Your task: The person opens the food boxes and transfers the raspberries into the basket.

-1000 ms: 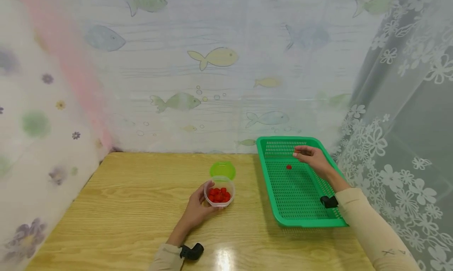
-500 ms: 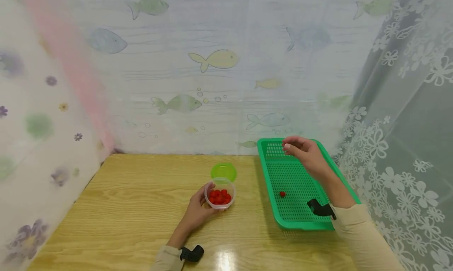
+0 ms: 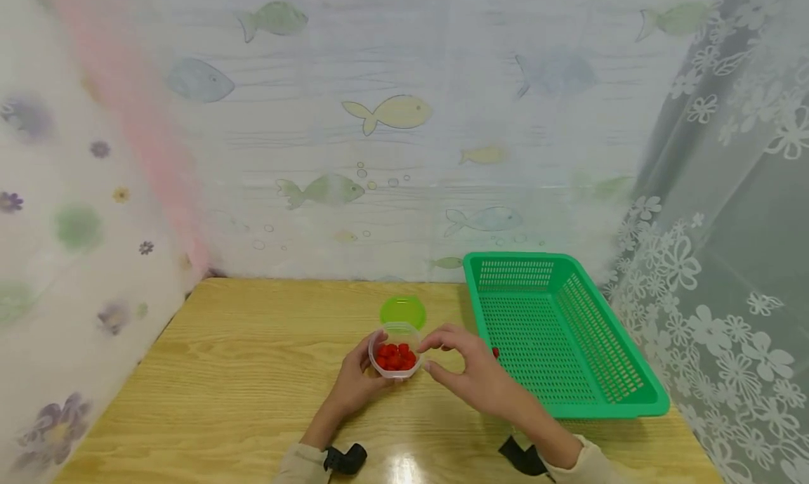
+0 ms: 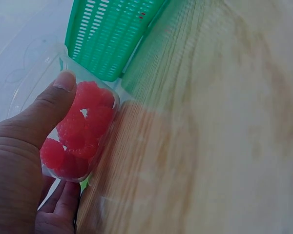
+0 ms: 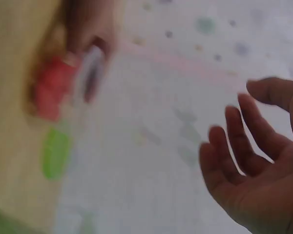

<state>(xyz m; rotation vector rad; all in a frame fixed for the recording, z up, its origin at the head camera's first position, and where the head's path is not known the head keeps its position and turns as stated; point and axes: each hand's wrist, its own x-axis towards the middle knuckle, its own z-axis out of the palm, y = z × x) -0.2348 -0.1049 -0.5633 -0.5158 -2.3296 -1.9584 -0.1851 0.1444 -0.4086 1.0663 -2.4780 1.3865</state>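
My left hand [image 3: 357, 378] grips a small clear plastic tub [image 3: 373, 368], thumb on one side and fingers round the other. Several red raspberries [image 4: 85, 126] lie inside it, seen through its wall in the left wrist view. My right hand [image 3: 474, 371] is just right of the tub, thumb and fingers apart and loosely bent. Nothing shows between its fingers in the right wrist view, where the hand [image 5: 259, 161] appears at the right edge. One red berry [image 3: 496, 352] lies at the left side of the green basket [image 3: 569, 409], close beside my right hand.
Behind the tub, a green lid [image 3: 403, 310] lies on the wooden table [image 3: 253, 357]. The basket has raised, slotted walls and stands at the table's right. A fish-patterned curtain [image 3: 379, 189] hangs behind, and a lace curtain [image 3: 714, 294] hangs to the right.
My right hand has moved from over the basket leftward and nearer, to the tub's side. The lone berry has shifted toward the basket's near left. My left hand keeps hold of the tub.
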